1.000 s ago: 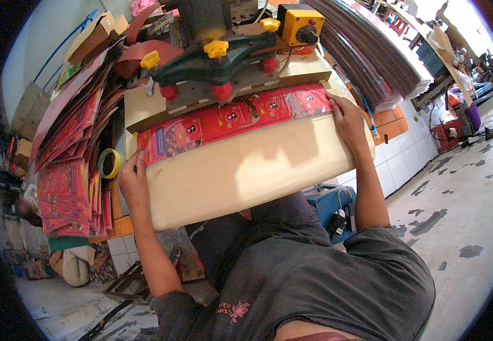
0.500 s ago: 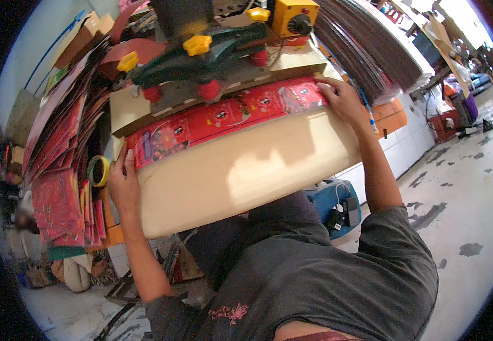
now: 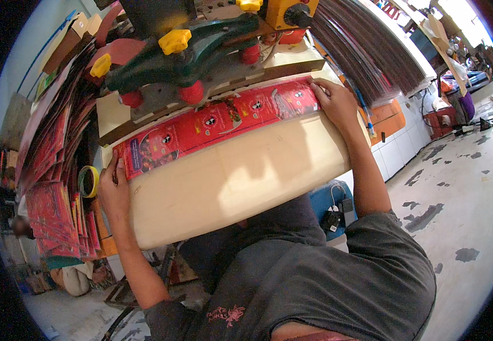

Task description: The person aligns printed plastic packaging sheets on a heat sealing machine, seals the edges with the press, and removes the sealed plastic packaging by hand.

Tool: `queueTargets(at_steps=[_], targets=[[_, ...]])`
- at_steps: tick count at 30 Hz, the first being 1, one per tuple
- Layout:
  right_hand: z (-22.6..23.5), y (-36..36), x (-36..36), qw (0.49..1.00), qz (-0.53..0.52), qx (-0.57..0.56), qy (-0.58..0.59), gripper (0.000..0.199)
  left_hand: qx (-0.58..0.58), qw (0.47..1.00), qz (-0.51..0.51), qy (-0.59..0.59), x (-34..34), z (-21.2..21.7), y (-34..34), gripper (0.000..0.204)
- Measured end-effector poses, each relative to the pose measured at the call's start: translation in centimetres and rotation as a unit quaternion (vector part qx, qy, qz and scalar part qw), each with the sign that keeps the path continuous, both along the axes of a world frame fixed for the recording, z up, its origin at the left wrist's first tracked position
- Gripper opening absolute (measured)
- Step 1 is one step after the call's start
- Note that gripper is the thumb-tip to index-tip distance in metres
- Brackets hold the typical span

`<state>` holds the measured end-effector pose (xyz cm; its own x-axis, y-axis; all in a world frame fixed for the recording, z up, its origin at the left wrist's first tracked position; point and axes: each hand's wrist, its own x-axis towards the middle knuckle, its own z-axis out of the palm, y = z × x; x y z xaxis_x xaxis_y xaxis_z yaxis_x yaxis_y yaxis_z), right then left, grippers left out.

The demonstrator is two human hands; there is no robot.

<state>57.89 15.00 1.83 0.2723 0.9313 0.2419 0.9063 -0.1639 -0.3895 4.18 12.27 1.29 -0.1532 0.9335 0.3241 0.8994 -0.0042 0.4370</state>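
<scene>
Gripping opposite ends of long red printed cardboard sheet [image 3: 218, 122]: left hand [image 3: 113, 190], right hand [image 3: 334, 102]; cream tabotop edge [image 3: 241, 182] apparently free below.

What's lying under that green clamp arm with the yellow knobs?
Under the green clamp arm sit red round feet and a grey plate, above the red printed sheet that both hands hold. Whatever lies beneath the plate is covered.

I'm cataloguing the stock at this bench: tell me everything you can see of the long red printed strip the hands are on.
The red printed strip is a long, flat, glossy sheet with repeated dark and pale pictures. It lies along the far edge of the cream table, against the green clamp bar. The left hand holds its left end, the right hand its right end.
</scene>
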Motion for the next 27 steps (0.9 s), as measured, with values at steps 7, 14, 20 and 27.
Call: queueTargets(at_steps=[7,14,20,27], targets=[[0.0,-0.6,-0.8,0.998,0.024,0.058,0.029,0.038,-0.029,0.999,0.028,0.027,0.8,0.8,-0.6,0.044],[-0.1,-0.5,-0.5,0.989,0.052,0.106,0.085,0.03,0.011,1.0,0.02,-0.011,0.8,0.7,-0.6,0.045],[-0.8,-0.2,0.2,0.977,0.088,0.135,0.136,0.027,0.052,0.998,0.007,-0.025,0.0,0.2,-0.6,0.046],[0.4,-0.5,0.2,0.986,0.041,0.062,0.151,0.027,0.038,0.999,0.016,-0.031,0.2,0.5,-0.8,0.045]])
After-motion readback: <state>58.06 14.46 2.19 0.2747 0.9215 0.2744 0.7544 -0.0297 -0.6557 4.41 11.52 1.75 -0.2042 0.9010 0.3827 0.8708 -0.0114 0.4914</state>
